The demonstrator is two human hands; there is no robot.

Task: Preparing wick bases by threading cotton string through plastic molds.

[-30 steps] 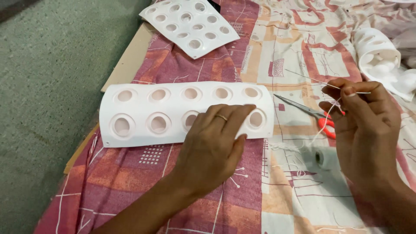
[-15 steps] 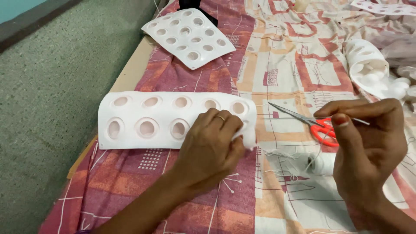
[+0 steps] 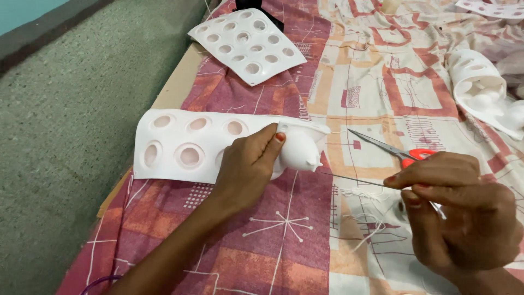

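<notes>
My left hand grips the right end of a long white mould tray with round cups, folding that end up so one bulging cup with a small nipple points right. My right hand pinches a thin needle between thumb and fingers, its tip aimed at the bulging cup, a short gap away. White thread trails from the hand onto the cloth.
Red-handled scissors lie just behind my right hand. A second white mould tray lies at the back. A rolled white tray sits far right. All rest on a patterned cloth over a board beside a grey-green floor.
My left hand went from pressing flat on the tray to lifting and folding its right end. My right hand lowered and now points the needle toward the upturned cup.
</notes>
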